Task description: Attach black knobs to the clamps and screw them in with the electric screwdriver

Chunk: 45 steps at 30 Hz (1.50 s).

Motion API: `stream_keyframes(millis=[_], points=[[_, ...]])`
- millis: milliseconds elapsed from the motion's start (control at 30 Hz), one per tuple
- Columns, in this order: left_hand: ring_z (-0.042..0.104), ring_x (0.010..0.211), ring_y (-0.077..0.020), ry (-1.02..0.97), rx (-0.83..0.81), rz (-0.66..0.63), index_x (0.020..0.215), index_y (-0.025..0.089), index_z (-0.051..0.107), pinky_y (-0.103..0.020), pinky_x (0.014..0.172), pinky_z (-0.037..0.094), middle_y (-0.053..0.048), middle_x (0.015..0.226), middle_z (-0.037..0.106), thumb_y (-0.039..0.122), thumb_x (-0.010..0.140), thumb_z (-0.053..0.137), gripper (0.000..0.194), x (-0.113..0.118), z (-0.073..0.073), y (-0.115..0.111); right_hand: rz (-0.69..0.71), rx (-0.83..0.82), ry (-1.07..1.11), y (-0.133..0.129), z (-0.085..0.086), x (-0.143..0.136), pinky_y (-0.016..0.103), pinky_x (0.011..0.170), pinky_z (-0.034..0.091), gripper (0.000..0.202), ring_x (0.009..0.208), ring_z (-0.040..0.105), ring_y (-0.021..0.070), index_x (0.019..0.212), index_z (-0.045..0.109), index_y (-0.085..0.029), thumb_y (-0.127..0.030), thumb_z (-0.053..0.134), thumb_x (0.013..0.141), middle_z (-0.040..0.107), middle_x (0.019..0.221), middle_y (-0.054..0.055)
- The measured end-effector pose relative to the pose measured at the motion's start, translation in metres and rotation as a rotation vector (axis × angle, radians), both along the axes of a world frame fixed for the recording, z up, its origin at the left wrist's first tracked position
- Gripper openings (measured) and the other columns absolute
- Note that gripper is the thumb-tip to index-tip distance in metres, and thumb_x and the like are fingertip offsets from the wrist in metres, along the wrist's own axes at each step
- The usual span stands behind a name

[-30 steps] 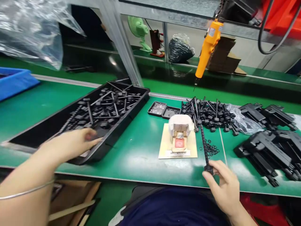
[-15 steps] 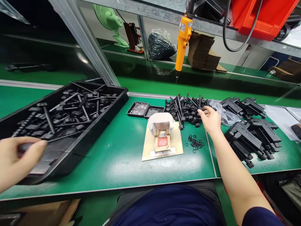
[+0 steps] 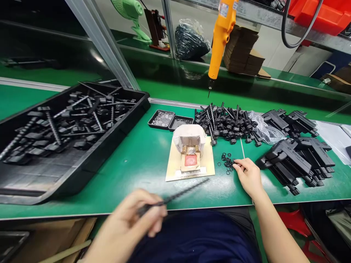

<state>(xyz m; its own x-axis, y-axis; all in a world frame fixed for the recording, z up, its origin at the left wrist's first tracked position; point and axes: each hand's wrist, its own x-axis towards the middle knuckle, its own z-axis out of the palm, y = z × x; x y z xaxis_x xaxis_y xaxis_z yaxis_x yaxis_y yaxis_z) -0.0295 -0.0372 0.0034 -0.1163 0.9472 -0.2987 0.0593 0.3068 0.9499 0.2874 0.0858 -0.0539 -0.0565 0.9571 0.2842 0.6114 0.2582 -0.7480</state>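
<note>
My left hand (image 3: 137, 219), blurred by motion, is closed round the thick dark end of a black threaded rod (image 3: 186, 190). The rod points up and right, above the front of the bench. My right hand (image 3: 249, 178) pinches at the right edge of a small pile of black O-rings (image 3: 227, 163), thumb and forefinger on a ring there. Between and beyond the hands is a pale board (image 3: 172, 171) bearing a white-wrapped fixture (image 3: 189, 132) with a red pad in front. Behind the O-rings lies a heap of black threaded rods with knobs (image 3: 226, 122).
A black tray (image 3: 109, 157) of similar rods fills the left. Two small parts trays (image 3: 161, 119) sit behind the fixture. An orange electric screwdriver (image 3: 221, 40) hangs above. Black clamp bodies (image 3: 296, 157) and a clear plastic bag (image 3: 265, 128) lie at the right.
My left hand has moved right, out of the black tray, bringing a threaded rod. My right hand has come from the heap of rods toward me, down to the O-rings.
</note>
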Motion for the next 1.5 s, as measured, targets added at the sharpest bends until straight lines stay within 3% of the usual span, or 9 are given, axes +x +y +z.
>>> stream_keyframes(millis=[100,200,433,600,767,1000,1300,1500], points=[[0.052,0.047,-0.0088,-0.225,-0.094,-0.205,0.081,0.021,0.046,-0.022,0.044,0.041,0.003,0.070,0.063,0.066,0.080,0.065,0.049,0.048,-0.023,0.004,-0.012,0.004,0.016,0.000,-0.004,-0.001,0.036,0.069,0.047,0.024,0.068,0.057,0.0206,0.088,0.073,-0.017,-0.034,0.056,0.087,0.063,0.079,0.006],[0.050,0.045,-0.0083,-0.298,-0.162,-0.264,0.080,0.022,0.039,-0.021,0.043,0.039,0.003,0.069,0.063,0.070,0.080,0.062,0.053,0.069,-0.034,0.006,-0.027,-0.006,0.036,0.000,-0.004,0.000,0.034,0.067,0.047,0.021,0.066,0.056,0.0191,0.081,0.070,-0.019,-0.035,0.058,0.087,0.064,0.082,0.005],[0.048,0.045,-0.0060,-0.319,-0.124,-0.214,0.076,0.022,0.032,-0.019,0.045,0.037,0.005,0.070,0.063,0.062,0.087,0.060,0.049,0.057,-0.042,0.000,-0.050,-0.041,0.067,-0.001,-0.006,0.002,0.033,0.065,0.048,0.021,0.061,0.056,0.0181,0.085,0.069,-0.018,-0.036,0.058,0.089,0.067,0.079,0.004],[0.051,0.047,-0.0068,-0.304,-0.056,-0.232,0.083,0.022,0.037,-0.020,0.046,0.039,0.004,0.073,0.065,0.056,0.092,0.055,0.040,0.056,-0.048,-0.003,-0.051,-0.011,0.100,-0.003,0.001,-0.001,0.033,0.064,0.049,0.024,0.065,0.058,0.0190,0.092,0.074,-0.018,-0.036,0.060,0.087,0.068,0.085,0.007],[0.050,0.047,-0.0073,-0.261,-0.061,-0.276,0.097,0.021,0.042,-0.020,0.046,0.040,0.003,0.072,0.064,0.060,0.092,0.052,0.040,0.058,-0.039,-0.004,-0.066,-0.033,0.234,-0.024,0.011,-0.013,0.027,0.049,0.048,0.026,0.058,0.058,0.0153,0.094,0.075,-0.017,-0.038,0.061,0.089,0.067,0.087,0.007],[0.050,0.049,-0.0075,-0.223,-0.089,-0.274,0.095,0.020,0.042,-0.021,0.049,0.042,0.002,0.073,0.063,0.064,0.088,0.055,0.046,0.060,-0.028,-0.006,-0.170,-0.047,0.356,-0.038,0.007,-0.025,0.031,0.059,0.054,0.023,0.067,0.062,0.0181,0.092,0.076,-0.016,-0.036,0.069,0.083,0.068,0.085,0.008],[0.052,0.050,-0.0088,-0.213,-0.075,-0.317,0.091,0.020,0.046,-0.022,0.049,0.042,0.001,0.072,0.062,0.064,0.089,0.053,0.045,0.058,-0.027,-0.008,0.132,-0.250,0.618,-0.064,0.036,-0.042,0.027,0.058,0.059,0.007,0.063,0.064,0.0163,0.077,0.076,-0.022,-0.029,0.077,0.077,0.067,0.078,0.004],[0.053,0.050,-0.0093,-0.222,-0.092,-0.296,0.092,0.021,0.048,-0.022,0.050,0.043,0.002,0.071,0.063,0.062,0.088,0.056,0.042,0.055,-0.026,-0.012,0.134,-0.250,0.670,-0.069,0.034,-0.043,0.024,0.060,0.055,0.008,0.065,0.060,0.0138,0.076,0.072,-0.021,-0.024,0.071,0.084,0.060,0.077,0.001]])
